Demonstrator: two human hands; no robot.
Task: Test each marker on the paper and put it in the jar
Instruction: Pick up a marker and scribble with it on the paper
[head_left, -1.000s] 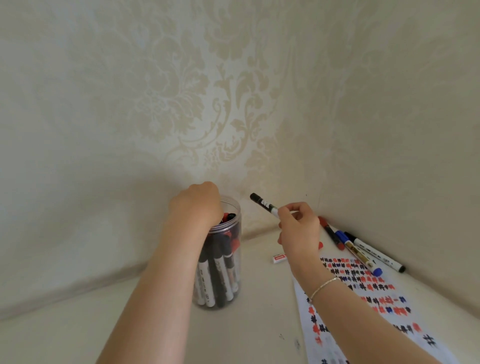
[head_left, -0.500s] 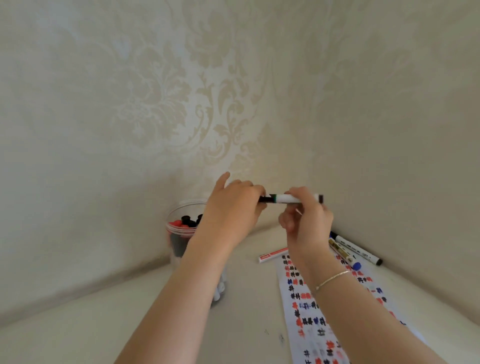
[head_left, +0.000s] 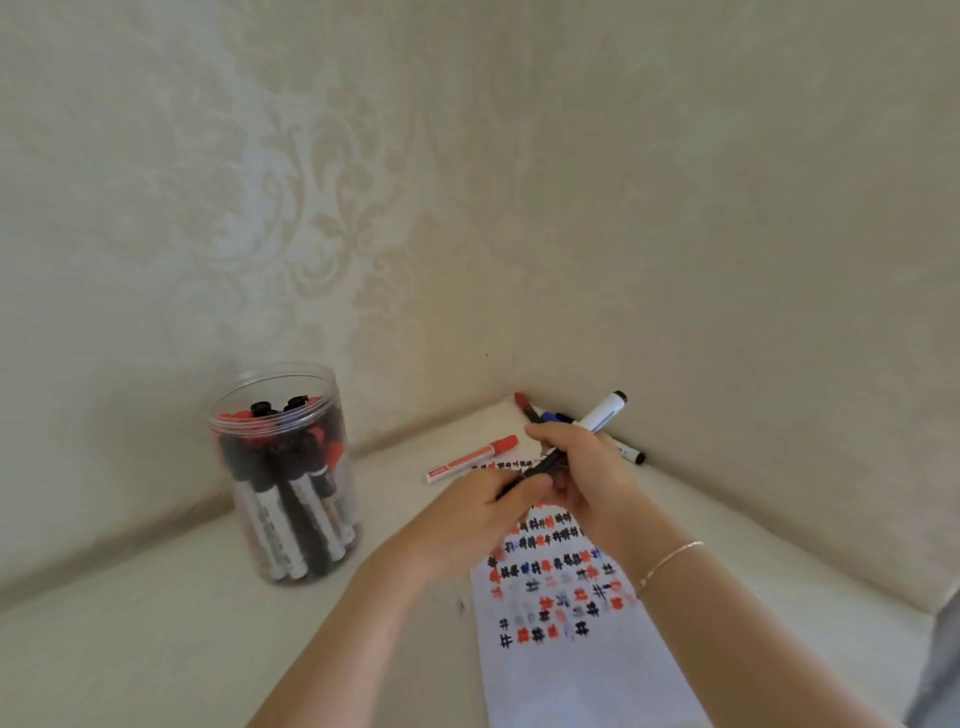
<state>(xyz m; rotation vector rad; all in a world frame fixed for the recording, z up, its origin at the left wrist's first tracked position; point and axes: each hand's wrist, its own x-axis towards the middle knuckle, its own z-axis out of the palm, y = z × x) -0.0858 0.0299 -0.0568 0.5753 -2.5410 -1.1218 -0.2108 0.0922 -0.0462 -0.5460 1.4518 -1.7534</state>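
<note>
Both hands lowered over paper, right hand gripping marker, left hand pinching its cap

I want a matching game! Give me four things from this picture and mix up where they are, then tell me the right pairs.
Things:
1. jar
2. red marker
3. white marker with black ends
4. bracelet

Places:
A. on the right wrist
B. lying on the table beside the paper's top edge
C. held in both hands, above the paper
D. standing on the table, left of the hands, with markers inside

Pairs: 1-D, 2-B, 3-C, 4-A

The right hand grips the marker's barrel; the left hand holds its lower black end.
</note>
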